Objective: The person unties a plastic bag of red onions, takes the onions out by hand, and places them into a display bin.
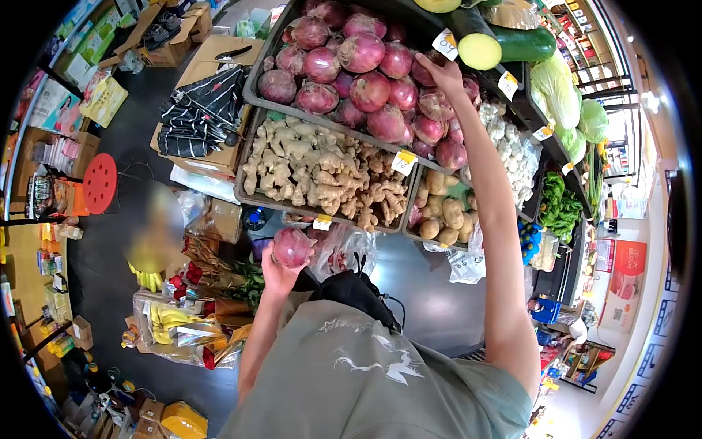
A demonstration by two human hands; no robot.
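Note:
My left hand (276, 272) is wrapped round a red onion (292, 247), held up in front of the ginger crate. At the upper right my right hand (442, 73) reaches over the black crate of red onions (369, 91), its fingers spread on the onions near the crate's far right edge. Whether those fingers grip an onion is hard to make out. A white price tag (444, 44) stands just beyond this hand. Below the onions lies a crate of ginger (307, 164), and beside it a smaller crate of potatoes (444, 212).
White garlic (504, 150) lies right of my right forearm. Cut winter melon (480, 51), cabbages (556, 91) and green peppers (559, 197) line the right side. An umbrella bundle (201, 110) rests on a carton at the left. Bananas (168, 322) and wrapped flowers stand below.

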